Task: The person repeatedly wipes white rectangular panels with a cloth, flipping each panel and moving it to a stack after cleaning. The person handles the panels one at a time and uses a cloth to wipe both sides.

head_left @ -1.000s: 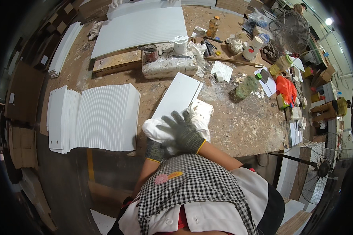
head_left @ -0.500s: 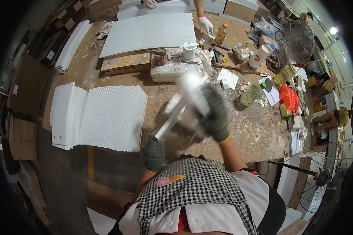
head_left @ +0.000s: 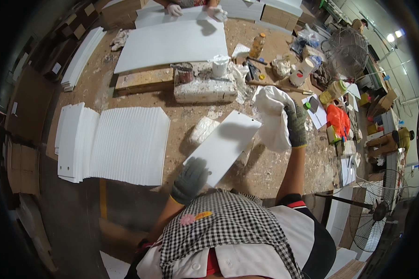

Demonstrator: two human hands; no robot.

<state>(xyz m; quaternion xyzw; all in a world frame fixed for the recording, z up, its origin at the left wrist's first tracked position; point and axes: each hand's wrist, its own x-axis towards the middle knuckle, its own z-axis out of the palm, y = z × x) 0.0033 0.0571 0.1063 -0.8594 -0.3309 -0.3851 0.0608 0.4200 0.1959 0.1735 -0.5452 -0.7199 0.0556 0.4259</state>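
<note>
Dusty workbench (head_left: 139, 195), left hand (head_left: 189, 180) gripping white panel (head_left: 223, 145); right hand (head_left: 295, 122) clutching white cloth (head_left: 272, 117)

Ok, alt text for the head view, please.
Seen from above, a person's gloved left hand holds a white panel on a stained workbench while the gloved right hand lifts a white cloth. Stacked white panels lie to the left.
</note>
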